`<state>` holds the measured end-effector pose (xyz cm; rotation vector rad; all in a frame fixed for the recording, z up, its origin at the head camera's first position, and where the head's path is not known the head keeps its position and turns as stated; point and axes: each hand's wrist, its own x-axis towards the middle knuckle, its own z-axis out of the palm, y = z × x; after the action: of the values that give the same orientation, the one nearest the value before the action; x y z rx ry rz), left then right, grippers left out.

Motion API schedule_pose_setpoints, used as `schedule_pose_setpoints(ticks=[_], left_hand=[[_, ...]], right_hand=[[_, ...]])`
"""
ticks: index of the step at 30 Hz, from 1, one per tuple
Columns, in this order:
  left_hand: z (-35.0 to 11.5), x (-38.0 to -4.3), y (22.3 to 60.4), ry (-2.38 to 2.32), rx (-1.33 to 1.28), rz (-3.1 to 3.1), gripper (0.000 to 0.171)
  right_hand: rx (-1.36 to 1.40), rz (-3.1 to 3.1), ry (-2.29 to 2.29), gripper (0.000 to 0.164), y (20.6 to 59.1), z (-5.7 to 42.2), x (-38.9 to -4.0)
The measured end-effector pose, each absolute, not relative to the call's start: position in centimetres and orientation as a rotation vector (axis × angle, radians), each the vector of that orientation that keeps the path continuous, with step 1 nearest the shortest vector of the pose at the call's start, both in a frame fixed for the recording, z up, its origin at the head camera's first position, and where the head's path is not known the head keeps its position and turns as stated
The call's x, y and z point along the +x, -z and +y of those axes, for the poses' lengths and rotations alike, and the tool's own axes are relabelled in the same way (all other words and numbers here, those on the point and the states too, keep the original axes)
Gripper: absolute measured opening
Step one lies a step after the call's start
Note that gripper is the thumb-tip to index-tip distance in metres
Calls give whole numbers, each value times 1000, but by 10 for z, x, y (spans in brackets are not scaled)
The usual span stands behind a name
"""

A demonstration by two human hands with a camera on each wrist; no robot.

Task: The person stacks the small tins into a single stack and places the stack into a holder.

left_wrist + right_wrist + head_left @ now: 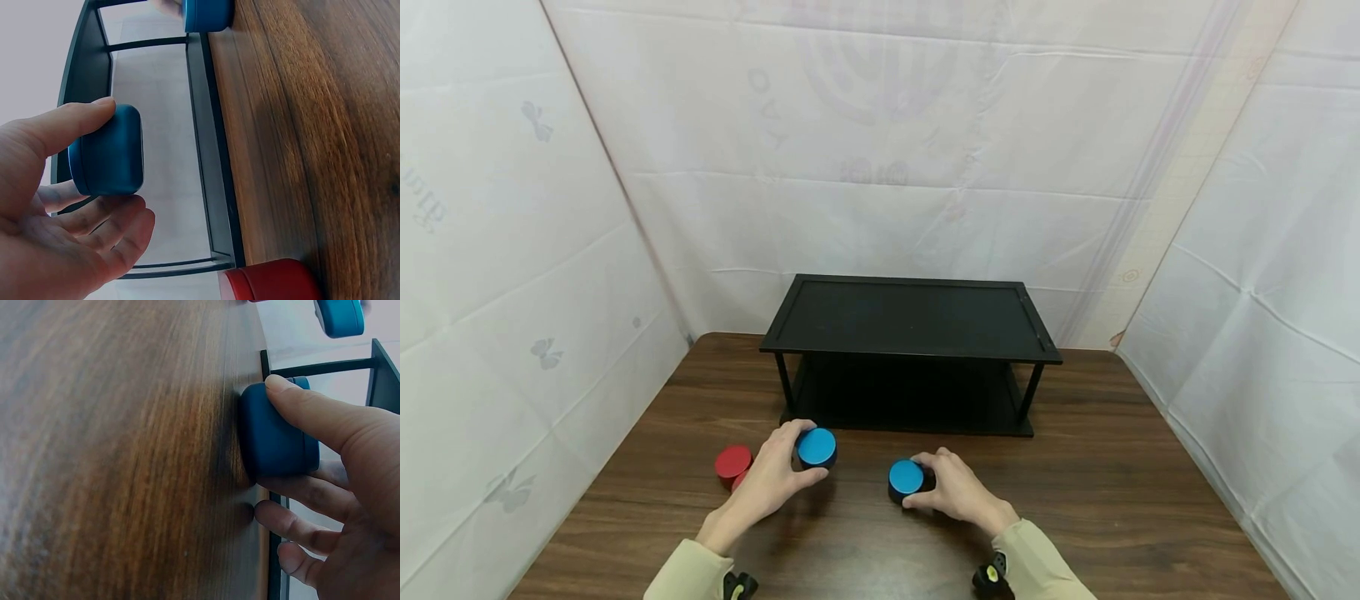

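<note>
- so the left hand (771,477) has one blue tub (817,447) pinched at its right side, up off the counter (1112,483)
- right hand (958,490) grips the other blue tub (906,477) at its left, down by the counter
- red tubs (733,462) beside the left hand

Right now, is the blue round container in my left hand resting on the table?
No, the left hand holds the blue round container above the wooden table, with a visible gap between container and tabletop.

wooden table (1135,483) | black two-tier shelf (910,317) at back | red tubs (733,462) left | blue tub (906,478) mid-table
</note>
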<state>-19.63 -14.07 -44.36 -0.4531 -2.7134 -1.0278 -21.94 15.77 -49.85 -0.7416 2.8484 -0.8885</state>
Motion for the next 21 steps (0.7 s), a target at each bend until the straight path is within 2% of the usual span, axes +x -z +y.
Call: schedule_pose_setpoints(ticks=[21], left_hand=[[-128, -199, 442, 1063, -464, -2732, 58]], right_hand=[[-727, 2854, 879, 63, 499, 158, -220]])
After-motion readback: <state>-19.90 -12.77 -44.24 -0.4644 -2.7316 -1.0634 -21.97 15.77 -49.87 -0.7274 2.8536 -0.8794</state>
